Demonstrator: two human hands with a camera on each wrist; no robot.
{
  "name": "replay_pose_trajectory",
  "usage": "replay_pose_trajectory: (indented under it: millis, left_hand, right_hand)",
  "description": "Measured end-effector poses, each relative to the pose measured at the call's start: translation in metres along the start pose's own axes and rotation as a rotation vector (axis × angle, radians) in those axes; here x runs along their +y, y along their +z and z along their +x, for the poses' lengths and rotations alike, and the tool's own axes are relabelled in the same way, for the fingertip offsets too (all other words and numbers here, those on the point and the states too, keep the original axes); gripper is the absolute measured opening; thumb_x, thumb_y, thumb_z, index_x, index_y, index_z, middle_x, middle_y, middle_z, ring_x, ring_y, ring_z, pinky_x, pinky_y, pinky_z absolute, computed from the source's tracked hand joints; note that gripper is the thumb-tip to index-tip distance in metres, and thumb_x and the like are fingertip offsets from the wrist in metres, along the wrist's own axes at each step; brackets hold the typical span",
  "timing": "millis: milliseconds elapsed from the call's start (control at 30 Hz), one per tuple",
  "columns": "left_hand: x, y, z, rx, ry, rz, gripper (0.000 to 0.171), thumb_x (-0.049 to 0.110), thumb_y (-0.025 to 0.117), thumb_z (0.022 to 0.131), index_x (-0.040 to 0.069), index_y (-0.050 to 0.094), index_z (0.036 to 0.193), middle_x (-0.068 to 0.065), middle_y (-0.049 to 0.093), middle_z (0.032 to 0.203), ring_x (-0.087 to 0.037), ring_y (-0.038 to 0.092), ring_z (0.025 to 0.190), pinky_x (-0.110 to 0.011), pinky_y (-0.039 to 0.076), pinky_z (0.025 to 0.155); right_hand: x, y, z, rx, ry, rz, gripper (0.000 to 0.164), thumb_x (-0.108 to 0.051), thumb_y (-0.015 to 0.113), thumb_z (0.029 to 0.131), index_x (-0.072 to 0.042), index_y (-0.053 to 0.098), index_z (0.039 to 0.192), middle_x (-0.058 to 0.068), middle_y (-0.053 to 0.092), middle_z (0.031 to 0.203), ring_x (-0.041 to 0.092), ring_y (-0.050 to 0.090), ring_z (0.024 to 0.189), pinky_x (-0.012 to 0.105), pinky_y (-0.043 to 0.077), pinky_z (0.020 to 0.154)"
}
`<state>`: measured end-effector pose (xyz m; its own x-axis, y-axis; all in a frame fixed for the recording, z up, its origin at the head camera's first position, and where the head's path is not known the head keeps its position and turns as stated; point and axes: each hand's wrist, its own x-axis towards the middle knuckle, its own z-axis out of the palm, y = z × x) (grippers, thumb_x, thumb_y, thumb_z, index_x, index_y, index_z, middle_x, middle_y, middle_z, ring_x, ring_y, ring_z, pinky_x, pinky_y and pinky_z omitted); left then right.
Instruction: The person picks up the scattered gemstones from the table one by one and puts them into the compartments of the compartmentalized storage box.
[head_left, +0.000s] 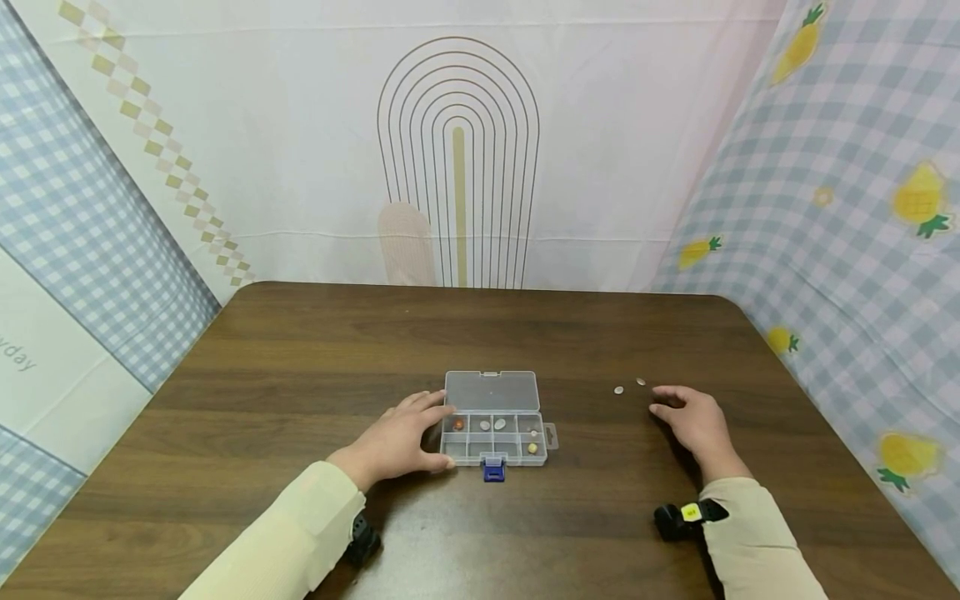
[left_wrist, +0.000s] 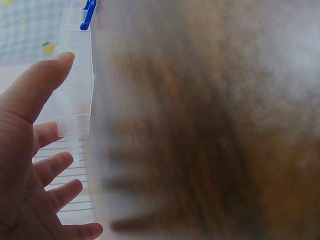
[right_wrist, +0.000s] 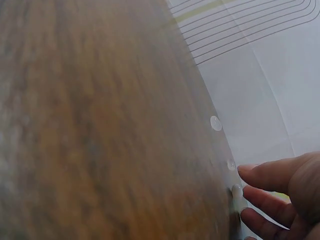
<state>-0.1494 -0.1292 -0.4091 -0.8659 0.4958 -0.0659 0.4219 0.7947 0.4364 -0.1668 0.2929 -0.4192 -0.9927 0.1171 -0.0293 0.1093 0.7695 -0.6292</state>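
Lying on the counter (head_left: 480, 333), two pale pieces (head_left: 618, 390) are waiting just left of the right hand (head_left: 696, 425), whose parted fingertips (right_wrist: 248, 170) are seemingly holding nothing; the loose left hand (head_left: 396, 435) is touching the box (head_left: 480, 448)

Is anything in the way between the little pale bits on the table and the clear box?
Nothing I can see: only tabletop lies between the bits and the clear box. Its lid is open, off the compartments. The left grip is at the box's left end, outside that path.
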Motion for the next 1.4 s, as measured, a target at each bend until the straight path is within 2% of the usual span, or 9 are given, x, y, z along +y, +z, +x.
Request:
replay_pose_trajectory:
  millis: [667,1400]
  left_hand:
    - [0.0003,-0.0007,0.0,-0.003,0.002,-0.001,0.073,0.041,0.076,0.081,0.013,0.049,0.142,-0.009,0.033,0.155,-0.035,0.027,0.142,-0.061,0.028,0.107]
    - [-0.0001,0.0003,0.0001,-0.007,0.001,-0.001,0.073,0.042,0.076,0.081,0.014,0.049,0.143,-0.009,0.033,0.155,-0.035,0.027,0.142,-0.06,0.028,0.108]
  right_hand:
    - [0.0033,-0.0009,0.0036,0.014,-0.032,-0.074,0.027,-0.01,0.062,0.091,0.006,0.066,0.113,0.027,0.065,0.112,0.045,0.057,0.104,0.054,0.044,0.087]
    - [0.0053,0.002,0.004,0.043,-0.059,-0.09,0.02,-0.006,0.063,0.09,0.004,0.069,0.106,0.023,0.067,0.103,0.041,0.059,0.096,0.052,0.045,0.082]
